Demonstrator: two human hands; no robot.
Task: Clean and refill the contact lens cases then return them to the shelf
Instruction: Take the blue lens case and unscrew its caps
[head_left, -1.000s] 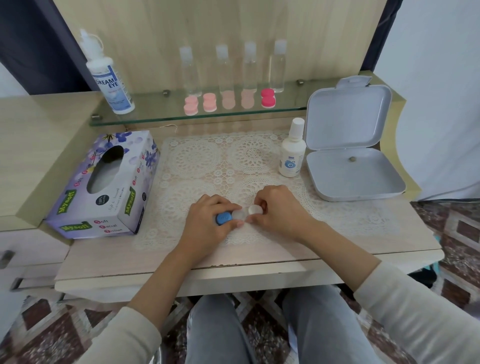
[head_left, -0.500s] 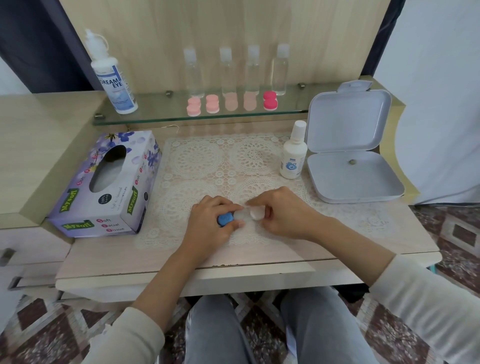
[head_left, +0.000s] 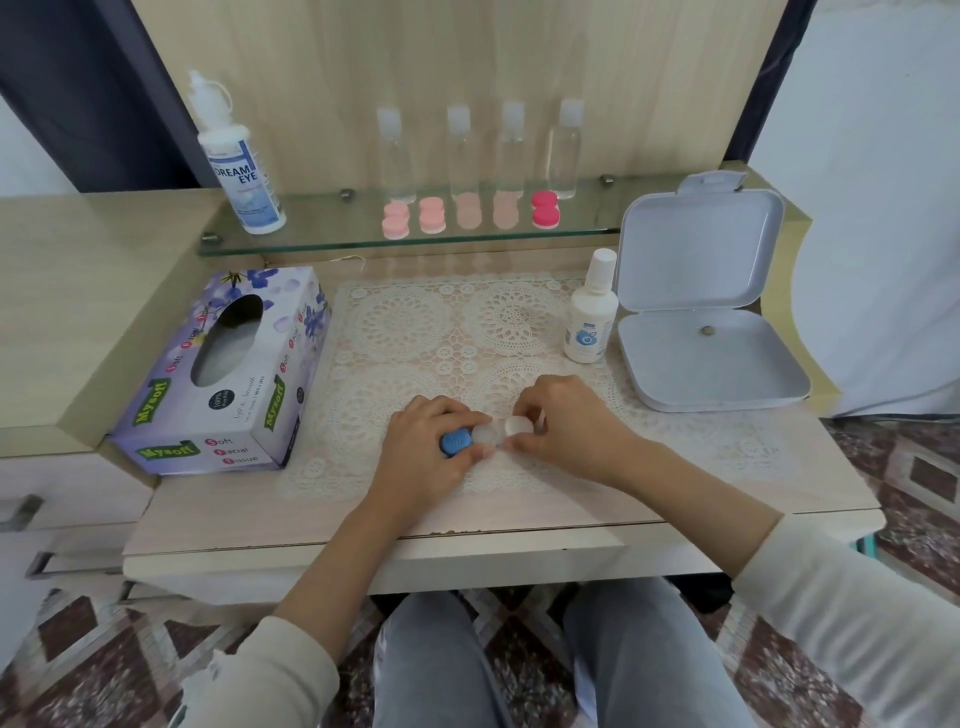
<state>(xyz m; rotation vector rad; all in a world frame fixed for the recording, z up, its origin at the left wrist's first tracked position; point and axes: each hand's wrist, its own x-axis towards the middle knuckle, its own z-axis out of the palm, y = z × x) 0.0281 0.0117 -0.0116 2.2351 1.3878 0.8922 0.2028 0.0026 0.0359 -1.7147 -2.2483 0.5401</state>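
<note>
Two hands meet over one contact lens case (head_left: 487, 435), which lies on the lace mat (head_left: 415, 322) close to the mat's front edge and roughly midway across it. We see the left hand (head_left: 423, 457) curled over the case's left end, fingers and thumb gripping around the blue cap (head_left: 456, 441), which shows between them. The right hand (head_left: 569, 423) reaches in from the opposite side and pinches the white cap (head_left: 519, 425) at the case's right end between the thumb and bent fingers. The translucent middle of the case shows in the narrow gap between the two hands. We cannot tell whether the white cap sits on its well or is lifted clear of it. On the mat's back right corner stands a small white bottle (head_left: 592, 312), capped and upright. Just right of the mat lies a grey hinged box (head_left: 711, 364) with its lid raised. Against the mat's left edge sits a tissue box (head_left: 228, 374). Behind and above the mat, a glass shelf (head_left: 322, 241) carries five pink contact lens cases (head_left: 432, 215) in a row, four clear bottles (head_left: 460, 156) behind them, and a Dream Eye solution bottle (head_left: 241, 156) beyond the mat's back left corner.
</note>
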